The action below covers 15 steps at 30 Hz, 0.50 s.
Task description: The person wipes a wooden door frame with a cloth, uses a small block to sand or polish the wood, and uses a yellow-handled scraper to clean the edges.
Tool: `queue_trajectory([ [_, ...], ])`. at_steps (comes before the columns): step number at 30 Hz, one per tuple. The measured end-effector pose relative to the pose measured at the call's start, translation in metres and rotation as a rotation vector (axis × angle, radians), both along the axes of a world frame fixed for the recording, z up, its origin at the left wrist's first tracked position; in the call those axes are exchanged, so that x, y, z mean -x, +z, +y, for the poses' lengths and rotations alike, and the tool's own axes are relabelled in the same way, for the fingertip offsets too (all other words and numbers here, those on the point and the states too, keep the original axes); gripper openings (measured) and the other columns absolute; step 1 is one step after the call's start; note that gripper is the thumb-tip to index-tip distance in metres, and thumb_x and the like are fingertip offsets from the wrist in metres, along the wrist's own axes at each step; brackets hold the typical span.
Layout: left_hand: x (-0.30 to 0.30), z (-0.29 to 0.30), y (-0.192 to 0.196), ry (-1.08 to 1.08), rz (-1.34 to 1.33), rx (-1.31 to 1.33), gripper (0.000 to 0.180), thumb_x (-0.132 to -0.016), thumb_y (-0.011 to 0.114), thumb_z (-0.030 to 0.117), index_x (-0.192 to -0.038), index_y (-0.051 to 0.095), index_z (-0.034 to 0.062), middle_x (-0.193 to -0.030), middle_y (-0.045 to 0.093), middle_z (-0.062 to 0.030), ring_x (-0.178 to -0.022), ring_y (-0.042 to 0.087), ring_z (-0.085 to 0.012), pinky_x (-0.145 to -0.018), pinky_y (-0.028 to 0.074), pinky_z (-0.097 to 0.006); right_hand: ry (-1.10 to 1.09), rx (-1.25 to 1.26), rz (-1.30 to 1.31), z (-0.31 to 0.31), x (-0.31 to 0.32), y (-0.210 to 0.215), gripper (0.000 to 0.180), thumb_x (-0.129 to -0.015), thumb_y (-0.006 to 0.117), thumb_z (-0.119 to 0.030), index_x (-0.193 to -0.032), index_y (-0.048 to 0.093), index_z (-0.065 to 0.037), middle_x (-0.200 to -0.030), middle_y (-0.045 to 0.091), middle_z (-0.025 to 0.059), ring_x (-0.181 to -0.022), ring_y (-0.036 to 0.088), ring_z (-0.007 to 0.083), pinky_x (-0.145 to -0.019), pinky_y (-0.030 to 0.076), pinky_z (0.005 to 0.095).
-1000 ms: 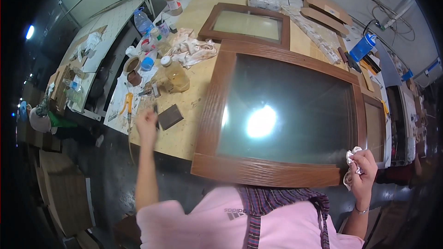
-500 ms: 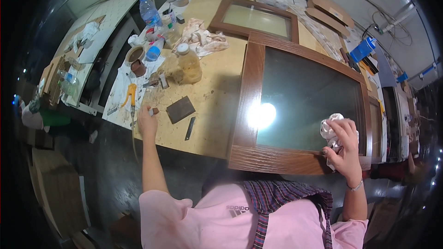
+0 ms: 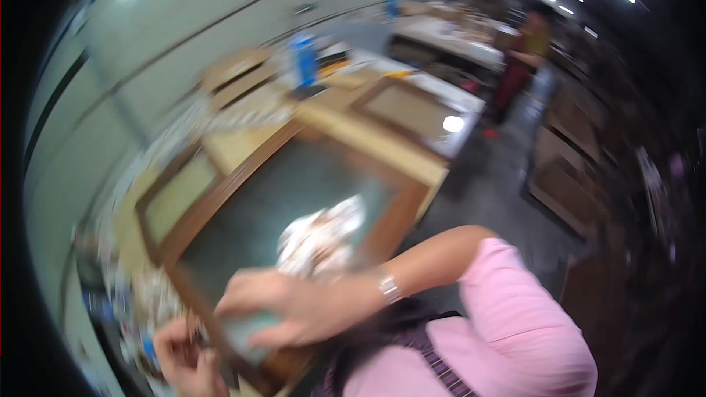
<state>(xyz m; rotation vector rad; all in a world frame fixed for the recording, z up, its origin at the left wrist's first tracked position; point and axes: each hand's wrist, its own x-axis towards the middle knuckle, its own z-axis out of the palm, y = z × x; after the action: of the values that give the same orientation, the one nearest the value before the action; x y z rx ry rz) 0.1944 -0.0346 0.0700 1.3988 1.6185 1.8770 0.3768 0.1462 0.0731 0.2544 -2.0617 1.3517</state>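
Observation:
A dark wooden door frame [image 3: 239, 169] with a greenish glass pane [image 3: 279, 176] lies on the bench in front of me. Over it, blurred, is my right hand [image 3: 287, 309], its thumb standing apart from the forefinger. A crumpled white cloth [image 3: 323, 239] with brownish stains sticks out from beyond that hand; it seems to be held by the lower fingers, which are hidden. By the frame's left corner my left hand [image 3: 187, 360] has its fingers curled, closed on something small and dark. Blur hides what that is.
Smaller framed panels, one at the left [image 3: 180, 202] and another at the far right [image 3: 408, 114], flank the door. Behind stand a blue bottle [image 3: 303, 59] and brown boards [image 3: 237, 77]. A person [image 3: 526, 51] is at a farther bench; brown panels [image 3: 570, 176] lean right of the aisle.
The view has swung to the right and blurred. My right hand has come across with the cloth, and my left hand has moved from the cluttered bench end to beside the door frame.

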Motion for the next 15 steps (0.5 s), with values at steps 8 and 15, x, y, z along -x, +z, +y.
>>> queue_trajectory([
  [8,-0.129,0.114,0.049,-0.034,0.224,0.189,0.038,-0.093,0.070,0.005,-0.128,0.057,-0.0045,-0.128,0.062,-0.0180,-0.116,0.060,-0.0283,-0.105,0.046,-0.042,-0.136,0.417,0.075,0.066,-0.089,0.026,0.034,-0.078,0.081,-0.019,-0.104,0.069,0.000,-0.098,0.071,0.0137,-0.091,0.067,0.0235,-0.079,0.055,0.0374],
  [15,-0.217,0.200,0.061,-0.182,0.160,0.175,0.041,-0.094,0.069,0.007,-0.131,0.056,-0.0038,-0.131,0.061,-0.0178,-0.119,0.059,-0.0295,-0.106,0.045,-0.043,-0.149,0.563,0.212,0.157,-0.130,-0.006,0.021,-0.075,0.079,-0.014,-0.089,0.067,-0.005,-0.091,0.068,0.0075,-0.087,0.066,0.0194,-0.075,0.053,0.0347],
])
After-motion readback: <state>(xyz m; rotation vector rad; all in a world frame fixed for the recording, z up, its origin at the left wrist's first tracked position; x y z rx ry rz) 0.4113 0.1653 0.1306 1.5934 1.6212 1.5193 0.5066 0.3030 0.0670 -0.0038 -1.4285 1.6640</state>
